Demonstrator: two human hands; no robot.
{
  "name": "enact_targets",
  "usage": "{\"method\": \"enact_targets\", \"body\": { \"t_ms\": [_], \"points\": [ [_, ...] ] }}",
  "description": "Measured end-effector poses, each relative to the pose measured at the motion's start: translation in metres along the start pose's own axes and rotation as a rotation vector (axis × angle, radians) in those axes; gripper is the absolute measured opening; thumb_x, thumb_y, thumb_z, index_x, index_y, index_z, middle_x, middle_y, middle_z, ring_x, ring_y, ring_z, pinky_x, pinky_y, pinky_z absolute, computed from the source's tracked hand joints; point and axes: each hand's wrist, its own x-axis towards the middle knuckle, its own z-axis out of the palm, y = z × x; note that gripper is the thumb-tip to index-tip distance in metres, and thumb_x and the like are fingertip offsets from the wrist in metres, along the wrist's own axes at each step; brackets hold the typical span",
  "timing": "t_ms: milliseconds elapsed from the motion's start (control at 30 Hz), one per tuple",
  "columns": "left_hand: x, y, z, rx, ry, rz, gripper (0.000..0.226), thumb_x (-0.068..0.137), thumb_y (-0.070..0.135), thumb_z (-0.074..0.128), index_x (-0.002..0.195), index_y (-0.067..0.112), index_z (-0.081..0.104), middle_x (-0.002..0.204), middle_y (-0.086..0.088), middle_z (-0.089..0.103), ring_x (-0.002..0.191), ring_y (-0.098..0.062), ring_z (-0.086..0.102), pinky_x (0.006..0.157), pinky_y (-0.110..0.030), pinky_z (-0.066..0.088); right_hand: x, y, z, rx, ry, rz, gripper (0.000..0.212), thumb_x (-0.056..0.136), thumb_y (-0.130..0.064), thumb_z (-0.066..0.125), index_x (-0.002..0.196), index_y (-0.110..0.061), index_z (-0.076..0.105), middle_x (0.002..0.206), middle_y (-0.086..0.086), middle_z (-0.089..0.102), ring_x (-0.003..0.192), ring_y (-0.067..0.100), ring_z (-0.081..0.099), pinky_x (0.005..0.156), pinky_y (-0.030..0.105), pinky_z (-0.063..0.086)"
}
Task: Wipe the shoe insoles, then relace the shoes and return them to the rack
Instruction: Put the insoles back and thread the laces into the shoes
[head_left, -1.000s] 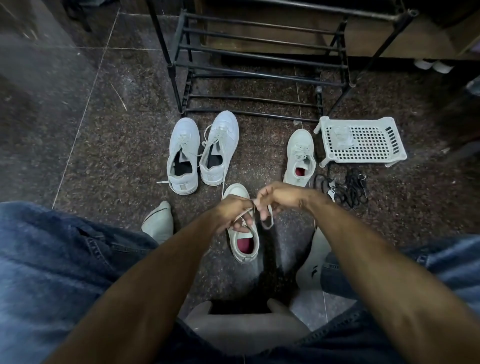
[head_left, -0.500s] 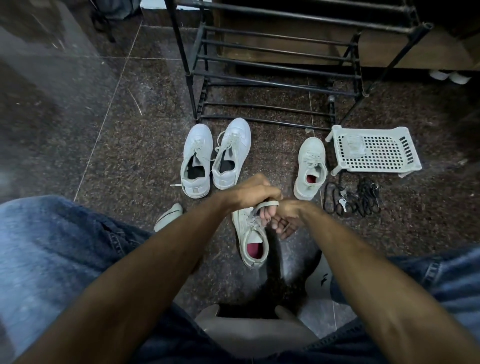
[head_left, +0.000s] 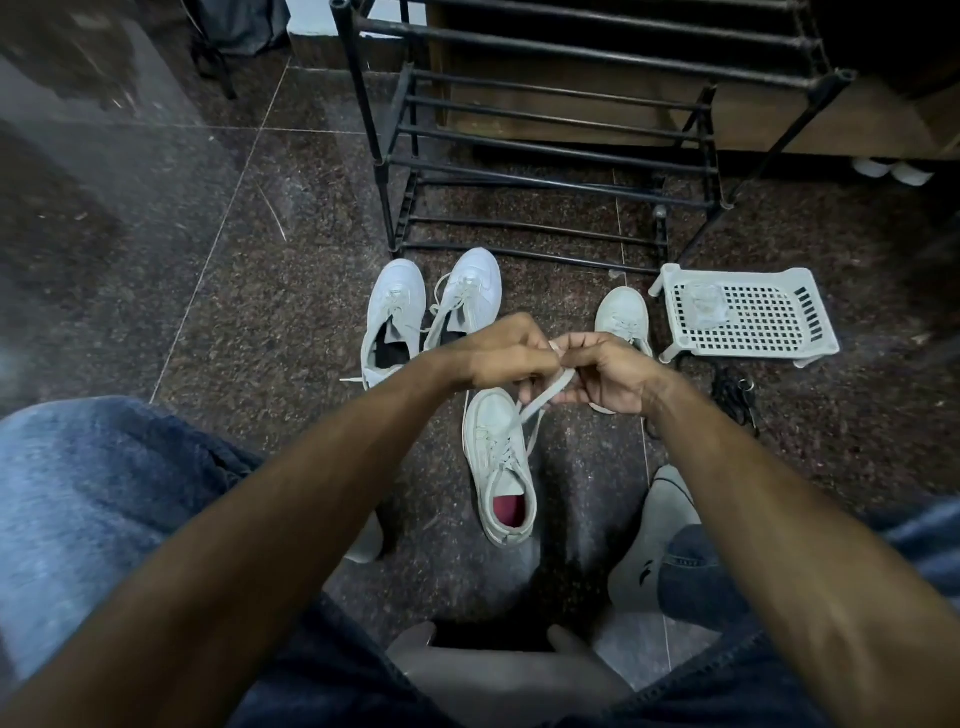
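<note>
Both bare forearms reach forward and converge, the left hand (head_left: 511, 353) knuckles-up with fingers curled in a pinching grip, the right hand (head_left: 605, 371) just beside it, fingers bent, pinching likewise, fingertips nearly meeting.

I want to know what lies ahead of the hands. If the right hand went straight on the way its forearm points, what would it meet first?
The right hand, pinching the flat white shoelace, points up-left. It would probably meet the left hand first, which grips the same lace; depth is unclear.
</note>
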Motion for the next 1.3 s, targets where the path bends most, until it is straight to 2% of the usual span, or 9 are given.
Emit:
{"method": "enact_targets", "body": {
  "t_ms": [167,333,500,633,733,833,1000,1167,1300],
  "points": [
    [0.003,0.011,-0.018,0.023,0.072,-0.015,0.025,0.078,0.015,0.051,0.077,0.004,0.074,0.060,-0.008,0.066,0.052,-0.018,0.054,0.054,-0.027,0.044,-0.002,-0.002,0.003,-0.026,-0.055,-0.027,0.027,0.094,0.002,0.046,0.097,-0.009,0.071,0.063,0.005,0.054,0.056,0.013,0.053,0.067,0.040,0.060],
    [0.015,0.010,-0.028,-0.160,0.507,-0.101,0.022,0.089,-0.003,0.051,0.093,0.000,0.072,0.062,-0.004,0.060,0.043,-0.006,0.048,0.043,-0.018,0.043,-0.004,-0.004,0.010,-0.203,-0.096,0.006,0.020,0.095,-0.007,0.053,0.110,0.001,0.065,0.067,0.003,0.058,0.059,0.011,0.055,0.075,0.039,0.059],
    [0.020,-0.032,-0.009,0.057,0.764,-0.218,0.013,0.086,0.013,0.064,0.098,0.019,0.066,0.091,0.007,0.062,0.085,-0.016,0.062,0.076,-0.026,0.049,0.000,0.001,0.014,-0.181,0.102,-0.088,0.026,0.098,-0.020,0.054,0.085,-0.005,0.071,0.058,0.001,0.055,0.044,0.009,0.044,0.051,0.026,0.047],
    [0.014,-0.064,0.026,0.001,0.596,-0.404,0.012,0.080,0.015,0.062,0.072,0.020,0.069,0.076,0.004,0.070,0.079,-0.018,0.066,0.072,-0.032,0.052,0.002,0.003,0.016,-0.197,0.218,-0.063,0.028,0.099,-0.021,0.053,0.084,-0.004,0.069,0.054,0.000,0.051,0.041,0.009,0.038,0.041,0.021,0.035],
    [0.010,-0.067,0.052,-0.227,0.406,-0.500,0.023,0.087,0.010,0.060,0.105,0.013,0.072,0.094,-0.001,0.070,0.083,-0.017,0.063,0.066,-0.028,0.048,0.004,0.005,0.017,-0.245,0.270,0.010,0.030,0.098,-0.025,0.052,0.082,-0.006,0.069,0.052,-0.002,0.047,0.040,0.008,0.033,0.040,0.022,0.029],
    [0.010,-0.067,0.064,-0.319,0.578,-0.342,0.052,0.087,-0.008,0.053,0.135,0.012,0.056,0.103,0.007,0.058,0.087,-0.005,0.054,0.066,-0.008,0.042,0.007,0.008,0.019,-0.343,0.308,0.120,0.034,0.099,-0.031,0.049,0.079,-0.009,0.065,0.050,-0.005,0.037,0.040,0.008,0.025,0.038,0.022,0.022],
    [0.010,-0.062,0.057,-0.507,0.483,-0.195,0.027,0.089,-0.006,0.057,0.099,0.018,0.068,0.080,0.003,0.067,0.068,-0.004,0.058,0.057,-0.009,0.043,0.003,0.008,0.022,-0.378,0.165,0.156,0.036,0.097,-0.042,0.053,0.079,-0.012,0.061,0.050,-0.006,0.034,0.037,0.005,0.021,0.035,0.016,0.015],
    [0.009,-0.082,0.023,-0.038,0.445,-0.219,0.015,0.091,0.005,0.061,0.092,0.009,0.075,0.084,-0.009,0.071,0.075,-0.020,0.061,0.071,-0.030,0.049,0.007,0.007,0.006,-0.496,0.319,0.069,0.031,0.083,-0.042,0.069,0.075,-0.012,0.066,0.057,0.001,0.047,0.042,0.010,0.033,0.039,0.022,0.030],
    [-0.011,-0.108,-0.019,0.619,0.372,-0.501,0.021,0.089,0.019,0.052,0.093,0.012,0.072,0.093,-0.006,0.068,0.087,-0.026,0.065,0.074,-0.034,0.051,0.007,0.013,-0.026,-0.866,0.638,0.032,0.044,0.086,-0.042,0.070,0.055,-0.014,0.055,0.057,0.002,0.054,0.061,0.020,0.055,0.068,0.031,0.043]
  ]
}}
